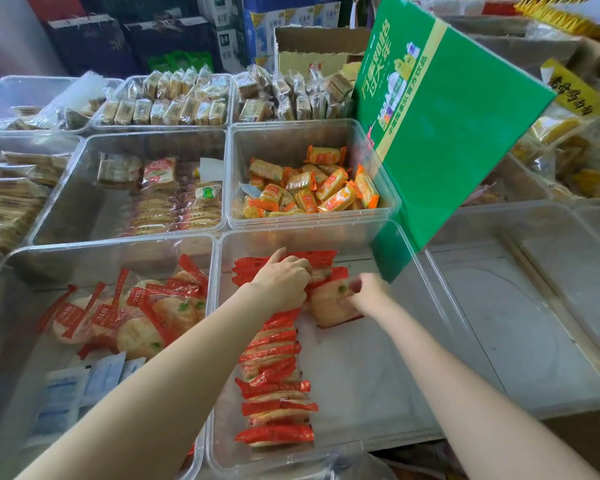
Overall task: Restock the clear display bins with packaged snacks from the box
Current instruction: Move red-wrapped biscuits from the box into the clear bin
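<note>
Both hands' fingers (293, 268) curled – gripping red packets (326, 303) (blurred)

Red-wrapped snacks (274, 382) standing on edge in a row inside a clear bin (388, 441), just left of the tilted green box (444, 133).

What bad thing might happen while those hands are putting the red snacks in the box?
The row of red snack packets stands on edge with bare floor beside it, so a nudge from the left hand may topple it. The green carton leans over the clear bin and might slip onto the right hand.
</note>
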Available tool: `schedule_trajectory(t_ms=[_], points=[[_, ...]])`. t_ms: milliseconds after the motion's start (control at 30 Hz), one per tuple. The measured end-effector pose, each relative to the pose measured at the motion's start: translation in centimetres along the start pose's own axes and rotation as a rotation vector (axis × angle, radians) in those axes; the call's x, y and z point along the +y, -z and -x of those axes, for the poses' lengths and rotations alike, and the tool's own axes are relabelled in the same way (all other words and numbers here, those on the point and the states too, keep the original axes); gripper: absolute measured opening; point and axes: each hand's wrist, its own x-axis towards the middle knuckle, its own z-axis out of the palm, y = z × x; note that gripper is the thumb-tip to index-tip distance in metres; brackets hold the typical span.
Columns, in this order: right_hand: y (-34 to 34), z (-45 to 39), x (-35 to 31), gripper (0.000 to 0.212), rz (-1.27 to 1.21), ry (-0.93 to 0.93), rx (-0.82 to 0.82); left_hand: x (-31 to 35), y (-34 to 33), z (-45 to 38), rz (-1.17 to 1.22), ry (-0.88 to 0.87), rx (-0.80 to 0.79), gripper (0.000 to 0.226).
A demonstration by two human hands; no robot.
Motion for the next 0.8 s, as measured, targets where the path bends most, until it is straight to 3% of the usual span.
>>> schedule_trajectory(t_ms=[100,167,267,333,467,567,633,733,800], points=[[2.7,1.6,0.4,0.018,-0.191,0.138,-0.069,0.2,0.2,0.4,0.114,0.074,0.153,0.037],[3.1,2.2,0.1,0.019,-0.22,0.208,0.053,0.5,0.9,0.8,0.34,0.243,0.354,0.031],[1.5,3.1,-0.5,0.02,0.048,0.161,0.226,0.7,1.9,1.4,0.644,0.448,0.278,0.034],[-0.8,3.4,-0.4,0.023,0.119,0.104,0.147,0.5,1.6,1.7,0.536,0.393,0.169,0.032],[-4.4,2.7,-0.3,0.028,-0.049,0.132,-0.149,-0.5,0.3,2.2,0.338,0.23,-0.022,0.042],[-4.1,2.4,-0.2,0.014,-0.007,0.144,0.007,-0.6,0.0,2.4,0.222,0.206,0.006,0.044],[-3.5,2.0,0.2,0.031,-0.086,0.075,0.111,-0.5,-0.2,2.2,0.194,0.22,0.051,0.042],[-3.2,1.4,0.2,0.064,-0.236,0.0,0.017,-0.3,-0.3,1.7,0.154,0.185,0.131,0.042],[-3.1,1.1,0.4,0.063,-0.266,0.009,-0.102,0.0,-0.3,1.2,0.136,0.12,0.135,0.046]])
